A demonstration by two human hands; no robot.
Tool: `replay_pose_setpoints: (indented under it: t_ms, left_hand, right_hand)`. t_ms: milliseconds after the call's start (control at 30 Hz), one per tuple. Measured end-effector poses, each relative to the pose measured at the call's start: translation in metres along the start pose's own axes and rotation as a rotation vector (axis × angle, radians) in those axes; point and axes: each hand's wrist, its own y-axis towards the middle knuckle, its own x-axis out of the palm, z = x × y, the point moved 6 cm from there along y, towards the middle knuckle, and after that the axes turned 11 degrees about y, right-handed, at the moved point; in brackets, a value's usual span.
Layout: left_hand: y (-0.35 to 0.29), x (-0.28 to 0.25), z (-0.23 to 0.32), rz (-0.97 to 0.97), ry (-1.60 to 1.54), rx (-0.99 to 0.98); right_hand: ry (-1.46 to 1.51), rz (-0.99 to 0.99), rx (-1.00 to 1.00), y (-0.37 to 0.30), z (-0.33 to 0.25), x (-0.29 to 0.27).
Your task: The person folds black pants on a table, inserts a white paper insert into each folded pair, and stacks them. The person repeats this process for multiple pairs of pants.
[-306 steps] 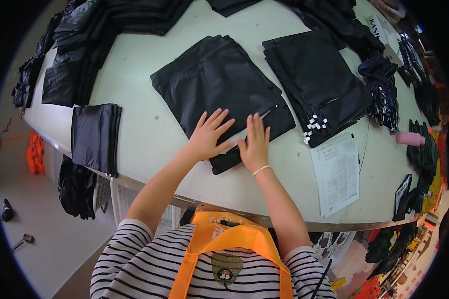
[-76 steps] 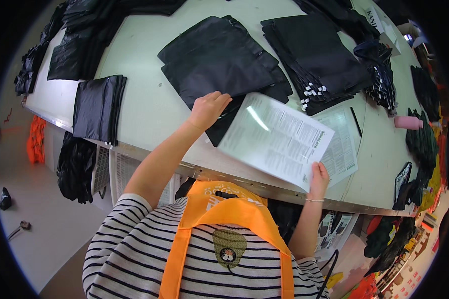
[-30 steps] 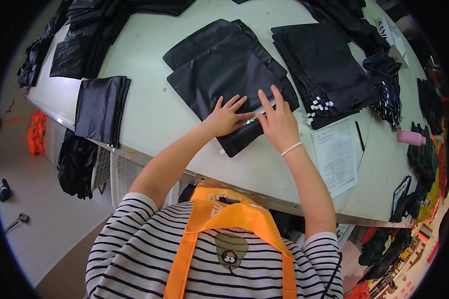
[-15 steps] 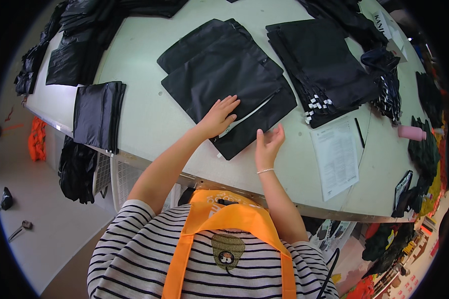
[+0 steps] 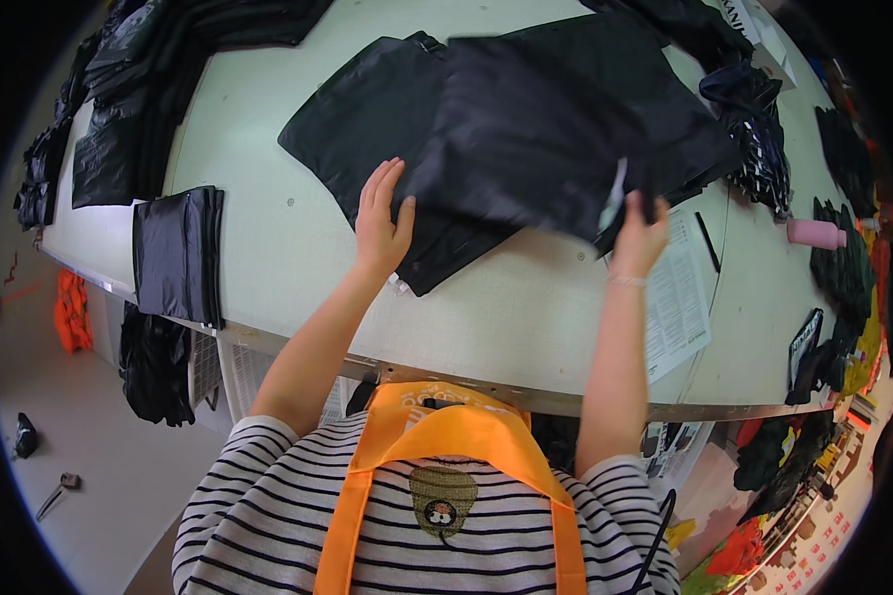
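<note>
A flat black plastic bag [image 5: 536, 139], blurred by motion, is lifted over the pale table [image 5: 506, 317]. My right hand [image 5: 640, 233] grips its right edge, where a strip of white shows. My left hand [image 5: 382, 218] lies flat with spread fingers on the black bags [image 5: 367, 129] stacked underneath, near their lower left corner.
A printed white sheet [image 5: 680, 297] with a black pen [image 5: 706, 241] lies right of my right hand. Folded black bags [image 5: 177, 253] sit at the left table edge, more black piles [image 5: 119, 109] at far left. A pink tube [image 5: 814, 233] and dark clothes [image 5: 754, 149] lie at right.
My right hand has taken hold of the top bag's edge and lifted it up and to the right. My left hand stays pressed on the stack.
</note>
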Motion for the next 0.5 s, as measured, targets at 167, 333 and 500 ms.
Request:
replay_pose_setpoints:
  t_ms: [167,333,500]
  left_hand:
    - [-0.001,0.044,-0.005,-0.357,0.224,0.119]
    - [-0.015,0.065,0.001,-0.504,0.386,0.154]
    - [-0.026,0.061,-0.001,-0.519,0.411,0.182]
  right_hand:
    - [0.045,0.194,0.011,0.108,0.0,-0.01]
    - [-0.295,0.121,0.031,0.137,0.015,-0.019]
    - [-0.001,0.105,0.192,0.105,0.049,-0.112]
